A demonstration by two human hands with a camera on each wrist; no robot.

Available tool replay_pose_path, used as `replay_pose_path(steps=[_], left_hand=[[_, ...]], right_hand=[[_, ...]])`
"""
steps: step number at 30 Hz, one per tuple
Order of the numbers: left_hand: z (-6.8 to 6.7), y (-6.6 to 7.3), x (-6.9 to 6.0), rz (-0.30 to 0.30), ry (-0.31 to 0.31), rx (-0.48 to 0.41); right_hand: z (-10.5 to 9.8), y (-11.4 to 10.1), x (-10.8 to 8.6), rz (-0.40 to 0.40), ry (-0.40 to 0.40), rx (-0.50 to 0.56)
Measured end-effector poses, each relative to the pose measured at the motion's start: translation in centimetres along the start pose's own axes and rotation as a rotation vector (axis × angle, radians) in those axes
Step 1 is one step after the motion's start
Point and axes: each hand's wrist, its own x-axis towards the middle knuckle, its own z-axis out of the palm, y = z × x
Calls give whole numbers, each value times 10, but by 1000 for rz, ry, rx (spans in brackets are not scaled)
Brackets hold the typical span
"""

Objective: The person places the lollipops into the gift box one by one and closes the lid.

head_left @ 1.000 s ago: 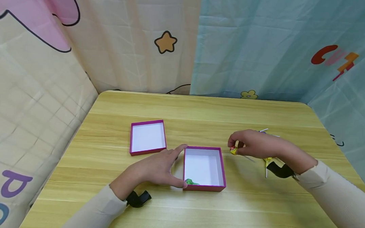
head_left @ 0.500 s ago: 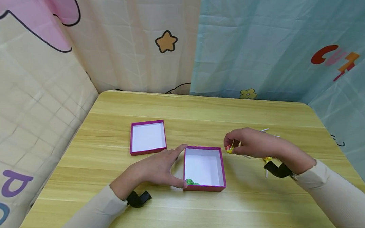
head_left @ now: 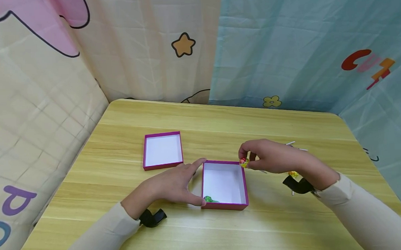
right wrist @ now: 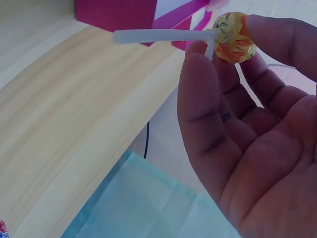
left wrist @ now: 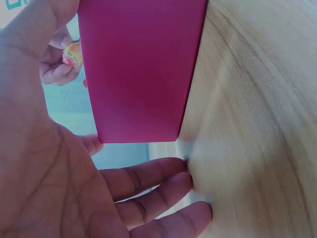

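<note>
My right hand (head_left: pixel 269 157) pinches a yellow-and-red wrapped lollipop (head_left: pixel 244 162) by its candy end, at the right rim of an open magenta box (head_left: pixel 225 206). In the right wrist view, the lollipop's white stick (right wrist: pixel 158 35) points away from the fingers. My left hand (head_left: pixel 174 185) holds the box at its left side, thumb at the near corner and index finger at the far one. The other left fingers (left wrist: pixel 163 198) lie beside the box wall near the table. Inside the box's near-left corner sits a green-wrapped piece (head_left: pixel 209 199), partly hidden by the wall.
A shallow magenta box part with a white inside (head_left: pixel 162 151) lies to the left, behind my left hand. More lollipops (head_left: pixel 293 174) lie on the wooden table (head_left: pixel 220 116) at the right, partly covered by my right arm. Printed curtains (head_left: pixel 143 49) stand behind the table.
My right hand has moved left with the lollipop, from the table right of the box up to the box's right rim. The left hand and the box have stayed in place.
</note>
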Motion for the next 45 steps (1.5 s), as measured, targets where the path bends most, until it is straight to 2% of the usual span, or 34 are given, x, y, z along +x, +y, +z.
replay_pose_path(steps=[18,25,37,45], left_hand=[[0,3,1,-2,-2,1],[-1,3,0,-9,-13,0],[0,3,-1,0,-6,-10],[0,2,-2,7,0,-10]], right_hand=[[11,-24,20,-144,-39,19],[20,-31,29,-165,-63,20],[42,-29,41,-215,-69,13],[55,-24,50,-265,-110,-6]])
